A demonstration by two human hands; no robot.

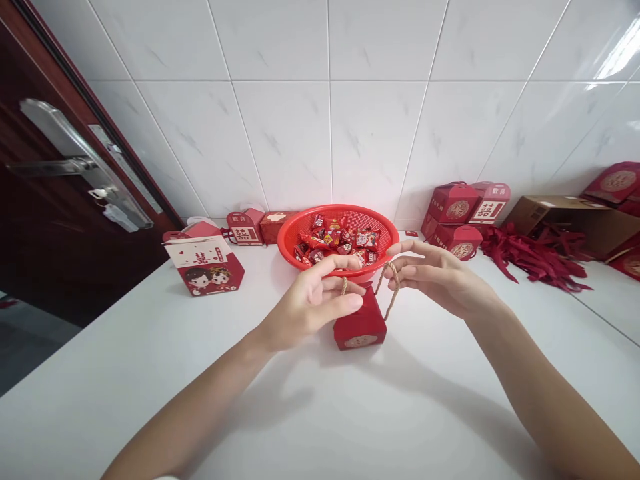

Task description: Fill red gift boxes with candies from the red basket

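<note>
A small red box with a round gold emblem and twisted rope handles stands on the white table, in front of a red plastic basket of wrapped candies. My left hand is at the box's left side, its fingers curved apart around the left rope loop; whether they touch it is unclear. On the right, my right hand has its fingers apart beside the right rope loop, the fingertips at or very near the rope. The back of the box top is partly hidden by my left hand.
A box with cartoon faces stands at the left, smaller boxes behind it. Stacked red boxes, dark red ribbons and a cardboard carton are at the right. A tiled wall bounds the table.
</note>
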